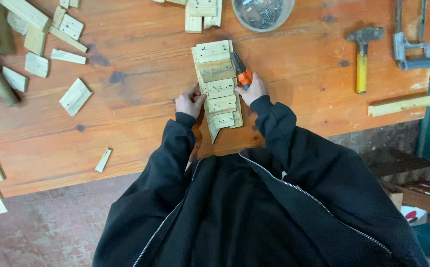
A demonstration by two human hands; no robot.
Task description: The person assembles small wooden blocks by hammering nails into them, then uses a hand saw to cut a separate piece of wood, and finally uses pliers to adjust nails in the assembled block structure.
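Wooden slatted piece lying on orange table, left hand gripping its left edge, right hand clasping orange-handled pliers against its right edge, hammer resting well apart.

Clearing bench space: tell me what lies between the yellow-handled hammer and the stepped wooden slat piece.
In the head view, only bare orange tabletop lies between the yellow-handled hammer and the stepped wooden slat piece, beyond the right hand holding orange-handled pliers.
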